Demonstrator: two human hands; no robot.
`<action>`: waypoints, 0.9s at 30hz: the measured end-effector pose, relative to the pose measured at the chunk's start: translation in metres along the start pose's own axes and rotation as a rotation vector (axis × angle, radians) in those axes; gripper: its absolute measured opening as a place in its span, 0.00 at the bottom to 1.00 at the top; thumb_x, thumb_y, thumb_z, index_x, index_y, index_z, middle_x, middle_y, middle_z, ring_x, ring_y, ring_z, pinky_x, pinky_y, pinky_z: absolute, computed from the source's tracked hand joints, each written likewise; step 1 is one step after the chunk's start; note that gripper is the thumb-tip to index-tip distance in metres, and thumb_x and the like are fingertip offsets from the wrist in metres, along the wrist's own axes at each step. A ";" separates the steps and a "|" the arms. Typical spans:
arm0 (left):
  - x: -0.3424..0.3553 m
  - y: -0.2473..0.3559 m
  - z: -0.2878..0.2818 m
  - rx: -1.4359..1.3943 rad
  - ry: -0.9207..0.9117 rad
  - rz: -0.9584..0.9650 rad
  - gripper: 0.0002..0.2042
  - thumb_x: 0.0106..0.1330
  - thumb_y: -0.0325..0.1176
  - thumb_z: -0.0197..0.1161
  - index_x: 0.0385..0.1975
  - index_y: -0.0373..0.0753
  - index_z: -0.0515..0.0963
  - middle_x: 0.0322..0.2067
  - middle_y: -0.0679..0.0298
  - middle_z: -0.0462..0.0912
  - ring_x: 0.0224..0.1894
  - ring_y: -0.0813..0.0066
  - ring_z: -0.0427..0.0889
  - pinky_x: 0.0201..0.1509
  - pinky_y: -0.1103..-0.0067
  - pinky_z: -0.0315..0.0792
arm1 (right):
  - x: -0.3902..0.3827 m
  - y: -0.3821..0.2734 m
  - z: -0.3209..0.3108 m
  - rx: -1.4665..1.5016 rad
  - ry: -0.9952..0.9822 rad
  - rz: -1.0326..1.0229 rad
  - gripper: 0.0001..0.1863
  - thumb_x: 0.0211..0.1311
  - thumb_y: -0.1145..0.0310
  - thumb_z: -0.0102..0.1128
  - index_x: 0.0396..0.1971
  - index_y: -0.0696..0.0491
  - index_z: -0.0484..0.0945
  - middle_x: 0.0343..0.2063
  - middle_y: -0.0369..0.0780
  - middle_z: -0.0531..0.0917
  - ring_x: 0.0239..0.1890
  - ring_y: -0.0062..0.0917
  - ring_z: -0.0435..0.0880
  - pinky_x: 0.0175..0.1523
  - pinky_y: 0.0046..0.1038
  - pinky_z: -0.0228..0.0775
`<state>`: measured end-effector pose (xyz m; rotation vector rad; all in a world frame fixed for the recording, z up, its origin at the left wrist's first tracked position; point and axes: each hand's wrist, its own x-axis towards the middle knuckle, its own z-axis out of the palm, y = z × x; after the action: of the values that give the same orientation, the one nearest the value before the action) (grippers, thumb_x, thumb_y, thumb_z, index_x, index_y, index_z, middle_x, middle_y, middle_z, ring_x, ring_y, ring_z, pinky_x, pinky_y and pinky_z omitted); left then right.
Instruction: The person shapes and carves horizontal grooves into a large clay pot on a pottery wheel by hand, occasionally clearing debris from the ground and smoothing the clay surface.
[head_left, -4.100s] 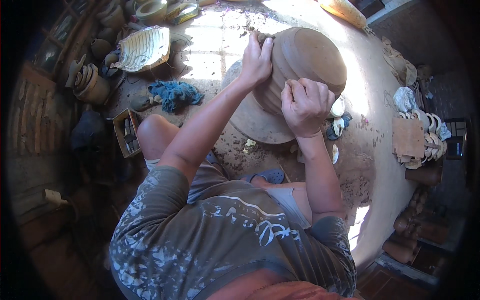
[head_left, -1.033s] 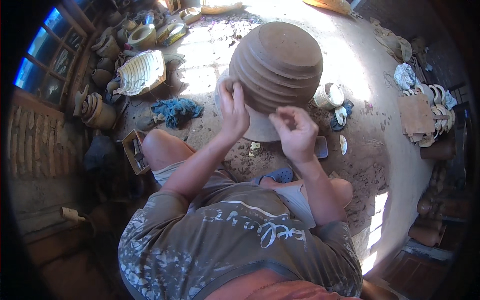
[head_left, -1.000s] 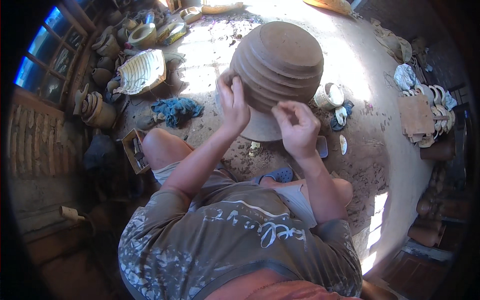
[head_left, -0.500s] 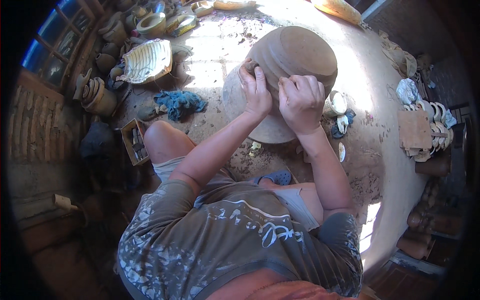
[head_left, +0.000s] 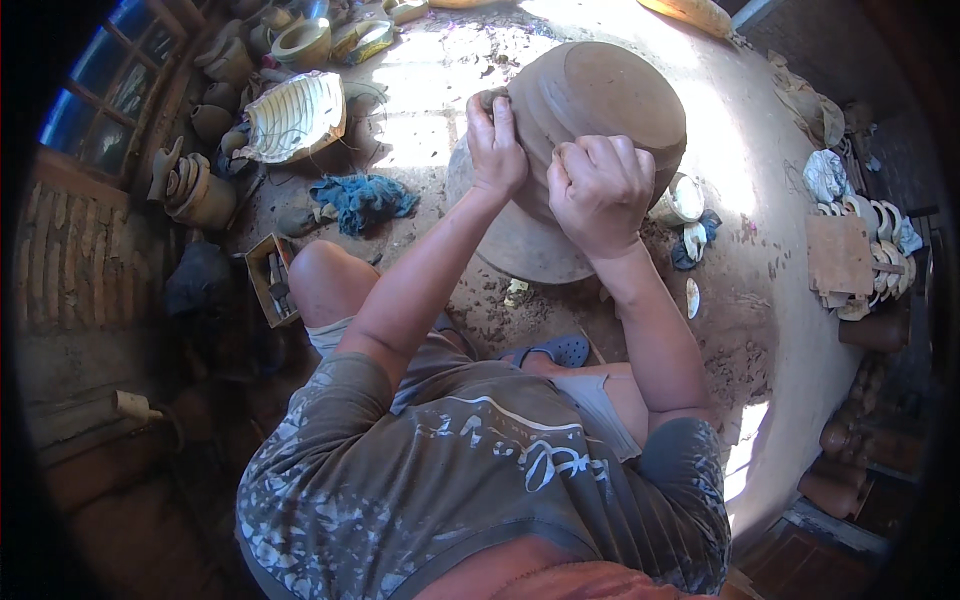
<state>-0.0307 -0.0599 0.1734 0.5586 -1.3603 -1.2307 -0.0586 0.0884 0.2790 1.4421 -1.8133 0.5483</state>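
A large grey-brown clay pot (head_left: 615,95) with ridged sides and a flat round face up top stands on a round disc (head_left: 535,255) in front of me. My left hand (head_left: 497,150) is at the pot's left side, its fingers closed around a dark rounded lump (head_left: 490,98), possibly clay or stone. Against the near side of the pot rests my right hand (head_left: 602,195), curled into a fist with thumb and forefinger pressed together. Whatever it may hold is hidden by the fingers.
A blue-green rag (head_left: 362,203) and a ribbed pale tray-like piece (head_left: 296,117) lie left. A wooden box (head_left: 270,280) of tools sits by my knee. Right of the pot are a small container (head_left: 683,199) and a dark cloth (head_left: 708,228). Several pots line the left wall.
My left hand has moved left and away with the dark lump, which was close against the pot. My right hand stays closed at the pot's near side. The view has shifted slightly.
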 end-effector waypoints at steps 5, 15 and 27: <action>0.023 0.000 -0.003 -0.038 -0.066 -0.038 0.16 0.82 0.40 0.51 0.50 0.31 0.76 0.40 0.55 0.85 0.42 0.68 0.83 0.50 0.70 0.76 | -0.005 0.008 -0.003 0.064 0.038 -0.031 0.06 0.47 0.71 0.71 0.22 0.45 0.81 0.28 0.28 0.81 0.34 0.24 0.79 0.41 0.33 0.64; 0.074 -0.028 0.004 -0.267 -0.281 -0.185 0.17 0.83 0.43 0.52 0.52 0.33 0.76 0.45 0.57 0.88 0.48 0.71 0.86 0.57 0.73 0.78 | -0.020 0.030 -0.019 0.144 0.036 -0.053 0.06 0.48 0.72 0.73 0.27 0.45 0.87 0.29 0.27 0.81 0.34 0.22 0.79 0.44 0.31 0.64; 0.115 -0.062 0.014 -0.172 -0.572 0.005 0.16 0.83 0.44 0.54 0.52 0.36 0.77 0.45 0.58 0.85 0.47 0.68 0.85 0.54 0.71 0.79 | -0.047 0.082 -0.043 0.237 0.001 -0.072 0.06 0.50 0.73 0.76 0.28 0.46 0.88 0.30 0.27 0.83 0.35 0.23 0.80 0.48 0.31 0.65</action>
<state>-0.0899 -0.1767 0.1695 0.0754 -1.6970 -1.5560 -0.1199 0.1717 0.2797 1.6564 -1.7337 0.7465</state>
